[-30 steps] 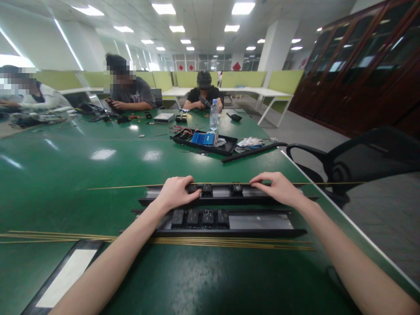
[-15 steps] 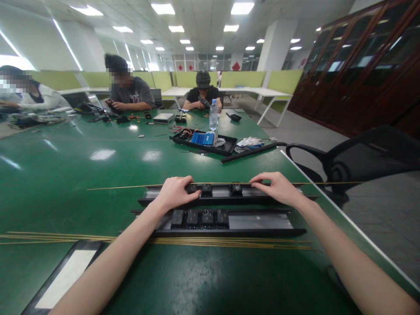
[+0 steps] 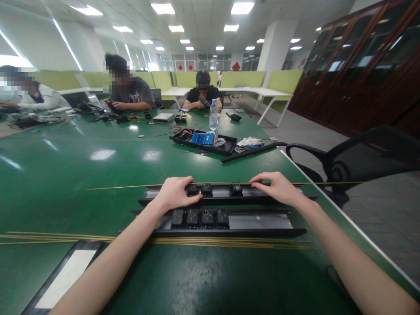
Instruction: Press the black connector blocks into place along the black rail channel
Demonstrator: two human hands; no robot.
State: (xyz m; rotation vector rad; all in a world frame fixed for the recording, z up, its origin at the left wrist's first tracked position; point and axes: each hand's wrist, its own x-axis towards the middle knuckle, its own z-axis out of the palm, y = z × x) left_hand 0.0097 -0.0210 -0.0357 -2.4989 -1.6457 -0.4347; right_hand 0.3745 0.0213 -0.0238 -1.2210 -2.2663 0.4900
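A long thin brass rod [image 3: 223, 183] lies along the back edge of the farther black-edged channel [image 3: 219, 193], reaching past both its ends. My right hand [image 3: 274, 186] pinches the rod right of the middle. My left hand [image 3: 177, 191] is at the channel's left part, thumb and fingers apart around a small black block [image 3: 192, 189], fingertips at the rod. Two more black blocks, one beside it [image 3: 206, 190] and one further right [image 3: 236, 188], sit in this channel. The nearer channel [image 3: 259, 222] holds several black blocks [image 3: 207, 217] in its left half.
Several brass rods [image 3: 229, 242] lie in front of the channels, near a dark panel with a white sheet [image 3: 67, 275]. Beyond are a black tray [image 3: 226, 148], a bottle [image 3: 213, 116], gloves [image 3: 249, 144] and a black strip [image 3: 252, 153]. Three people sit farther off; a chair [image 3: 354, 157] stands right.
My left thumb has shifted slightly to the right. My right hand and the rod have hardly moved.
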